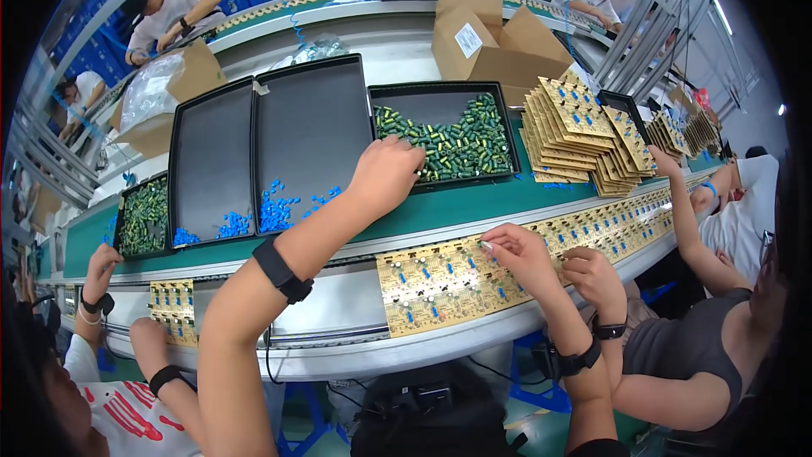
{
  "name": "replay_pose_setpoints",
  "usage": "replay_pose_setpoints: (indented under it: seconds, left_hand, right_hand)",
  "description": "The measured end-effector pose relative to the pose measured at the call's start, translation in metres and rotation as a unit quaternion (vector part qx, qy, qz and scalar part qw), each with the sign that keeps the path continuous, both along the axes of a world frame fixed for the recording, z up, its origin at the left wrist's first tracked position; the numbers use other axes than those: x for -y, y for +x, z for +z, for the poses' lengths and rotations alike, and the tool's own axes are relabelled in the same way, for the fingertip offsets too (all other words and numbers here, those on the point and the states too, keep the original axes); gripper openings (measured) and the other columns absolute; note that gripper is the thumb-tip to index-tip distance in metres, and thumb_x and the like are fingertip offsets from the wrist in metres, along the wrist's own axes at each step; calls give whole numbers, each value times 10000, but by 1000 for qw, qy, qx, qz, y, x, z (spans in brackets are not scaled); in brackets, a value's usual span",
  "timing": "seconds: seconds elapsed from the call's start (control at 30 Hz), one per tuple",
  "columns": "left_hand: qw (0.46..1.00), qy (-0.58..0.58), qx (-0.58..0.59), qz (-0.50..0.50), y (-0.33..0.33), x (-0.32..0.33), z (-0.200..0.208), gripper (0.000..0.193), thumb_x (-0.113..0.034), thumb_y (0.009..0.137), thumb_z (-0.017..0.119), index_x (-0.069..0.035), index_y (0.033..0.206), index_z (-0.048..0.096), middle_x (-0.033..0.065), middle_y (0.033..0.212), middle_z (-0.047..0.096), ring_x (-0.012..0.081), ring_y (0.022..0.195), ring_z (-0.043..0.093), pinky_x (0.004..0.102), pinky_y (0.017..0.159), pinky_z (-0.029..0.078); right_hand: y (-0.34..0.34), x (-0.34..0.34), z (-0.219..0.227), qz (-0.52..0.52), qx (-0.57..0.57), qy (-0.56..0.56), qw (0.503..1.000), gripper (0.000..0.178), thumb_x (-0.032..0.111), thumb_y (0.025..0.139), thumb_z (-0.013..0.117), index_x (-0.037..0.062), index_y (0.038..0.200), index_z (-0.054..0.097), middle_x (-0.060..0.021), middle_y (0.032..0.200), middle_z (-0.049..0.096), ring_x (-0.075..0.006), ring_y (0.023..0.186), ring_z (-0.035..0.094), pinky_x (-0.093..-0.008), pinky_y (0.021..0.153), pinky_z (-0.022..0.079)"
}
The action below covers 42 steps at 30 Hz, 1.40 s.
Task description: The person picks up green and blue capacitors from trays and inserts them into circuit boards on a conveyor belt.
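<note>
My left hand [387, 176] reaches over the near left corner of a black tray [514, 140] of green cylindrical capacitors [461, 148]. Its fingers are bent together at the parts, and what is between the fingertips is hidden. Above the row of tan circuit boards [431, 296] on the rail, my right hand [518, 256] has its thumb and fingers pinched. A tiny pale bit shows at those fingertips, too small to name. Blue and dark components stand on the boards. Close by on the right is a co-worker's hand [594, 278], also over the boards.
Two black trays [313, 118] with blue components [277, 207] stand left of the capacitors, beside a smaller tray of green parts [144, 216]. Stacked circuit boards [562, 131] and an open cardboard box [499, 51] are at right. Co-workers sit on both sides and across the line.
</note>
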<state>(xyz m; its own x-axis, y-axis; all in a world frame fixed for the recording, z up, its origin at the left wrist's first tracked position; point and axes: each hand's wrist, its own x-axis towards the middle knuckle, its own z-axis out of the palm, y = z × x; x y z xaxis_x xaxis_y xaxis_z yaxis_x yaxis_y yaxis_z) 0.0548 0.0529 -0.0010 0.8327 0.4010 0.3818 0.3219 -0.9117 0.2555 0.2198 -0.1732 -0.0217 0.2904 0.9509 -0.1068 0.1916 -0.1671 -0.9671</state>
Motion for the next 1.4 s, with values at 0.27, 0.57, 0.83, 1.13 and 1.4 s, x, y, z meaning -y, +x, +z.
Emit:
replay_pose_setpoints:
  seconds: [0.27, 0.57, 0.83, 1.13, 1.4]
  left_hand:
    - [994, 7, 109, 17, -5, 5, 2, 102, -71, 737, 618, -70, 811, 547, 72, 762, 543, 270, 807, 561, 389, 707, 471]
    - [988, -26, 141, -48, -20, 27, 9, 124, -64, 739, 621, -62, 845, 557, 74, 788, 585, 262, 785, 584, 387, 675, 482]
    - [990, -54, 119, -54, -31, 40, 14, 122, -82, 754, 642, -76, 863, 588, 56, 797, 595, 243, 795, 583, 369, 665, 486]
    - [933, -355, 53, -35, -42, 57, 24, 125, -90, 794, 679, -64, 916, 671, 6, 765, 610, 99, 638, 531, 264, 588, 440]
    - [782, -617, 68, -45, -47, 61, 15, 161, -90, 852, 646, -8, 989, 666, 11, 882, 655, 59, 769, 577, 214, 679, 460]
  right_hand:
    - [-14, -15, 7, 40, 319, 57, 945, 84, 72, 774, 691, 45, 849, 665, -46, 691, 523, -149, 615, 505, -274, 572, 419]
    - [-19, -18, 6, 30, 346, 49, 936, 93, 99, 765, 710, 35, 815, 665, -54, 689, 522, -164, 613, 502, -288, 569, 418]
    - [-22, -20, 4, 24, 394, 68, 916, 110, 124, 743, 723, 46, 766, 650, -54, 668, 519, -200, 639, 505, -315, 587, 416]
    - [-27, -19, 9, 58, 406, 80, 908, 158, 189, 735, 717, 73, 731, 610, -44, 702, 529, -236, 711, 536, -361, 624, 444]
    - [-18, -31, 12, 170, 523, 147, 822, 157, 213, 728, 699, 92, 757, 603, -37, 756, 528, -235, 769, 540, -355, 674, 452]
